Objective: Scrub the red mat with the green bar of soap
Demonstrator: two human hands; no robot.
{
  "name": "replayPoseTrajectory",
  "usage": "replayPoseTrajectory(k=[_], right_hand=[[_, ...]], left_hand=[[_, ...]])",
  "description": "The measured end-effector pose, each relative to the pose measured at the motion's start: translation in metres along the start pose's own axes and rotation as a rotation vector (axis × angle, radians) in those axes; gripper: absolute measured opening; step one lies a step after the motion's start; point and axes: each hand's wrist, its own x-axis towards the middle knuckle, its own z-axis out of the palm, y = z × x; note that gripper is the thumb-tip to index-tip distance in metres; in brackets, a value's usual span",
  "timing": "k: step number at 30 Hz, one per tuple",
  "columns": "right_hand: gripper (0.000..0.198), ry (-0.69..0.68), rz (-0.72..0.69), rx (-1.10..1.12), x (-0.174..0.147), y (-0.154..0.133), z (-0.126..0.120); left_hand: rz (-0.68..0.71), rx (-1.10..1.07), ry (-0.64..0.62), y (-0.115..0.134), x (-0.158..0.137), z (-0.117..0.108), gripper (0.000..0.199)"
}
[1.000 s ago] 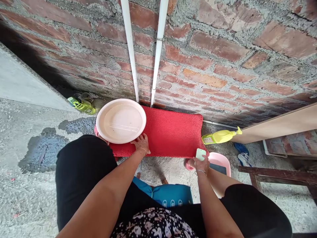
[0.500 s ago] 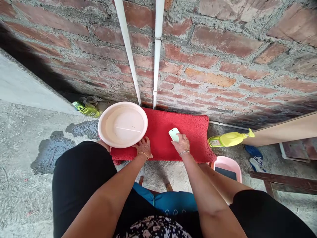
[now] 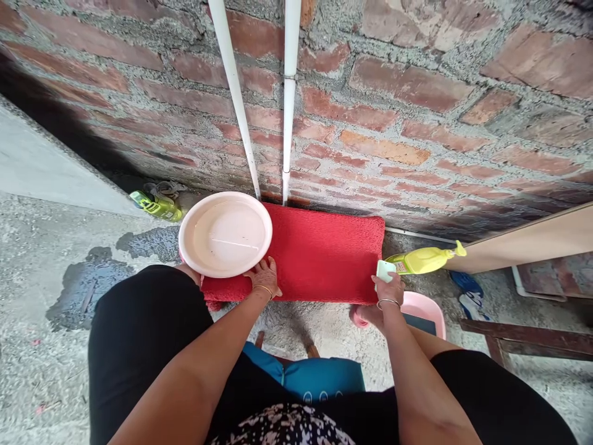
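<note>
A red towel-like cloth (image 3: 324, 253) lies spread over a low support by the wall. On its left part rests a pink basin (image 3: 225, 262) holding shallow water. My left hand (image 3: 264, 279), fingers spread, lies on the cloth against the basin's lower right rim. In my right hand (image 3: 390, 289) is a flat pale green scrub brush (image 3: 384, 270), its underside hidden. This hand is at the cloth's right edge, just in front of a yellow-green pump bottle (image 3: 424, 261).
A brick wall (image 3: 380, 117) with two white pipes (image 3: 290, 111) rises behind. On the floor are a green bottle (image 3: 160, 206) at left, a pink tub (image 3: 424, 306) at right, and a dark wooden frame (image 3: 523, 337). Wet patches (image 3: 88, 278) mark the concrete.
My right hand has carried the scrub brush rightward, from the middle of the red cloth to its right edge. My left hand stays beside the basin. The view has shifted slightly.
</note>
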Motion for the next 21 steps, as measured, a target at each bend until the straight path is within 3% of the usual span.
replayPoseTrajectory(k=[3,9,12,16,21], right_hand=[[0.060,-0.046,0.007,0.042,-0.010,-0.040,0.008],[0.056,-0.157,-0.457,0.026,-0.036,-0.157,0.040],[0.053,-0.217,-0.592,-0.087,-0.039,-0.190,0.047],[0.055,-0.233,-0.555,-0.150,-0.021,-0.180,0.040],[0.059,-0.171,-0.268,-0.106,0.016,-0.111,0.013]], left_hand=[[0.001,-0.002,0.008,-0.001,0.000,0.002,0.130],[0.001,-0.011,0.000,0.000,0.000,0.001,0.130],[0.000,0.002,-0.006,0.002,0.000,0.000,0.131],[-0.005,0.003,-0.036,0.002,0.001,0.000,0.132],[-0.006,-0.003,-0.042,0.001,0.002,0.000,0.132]])
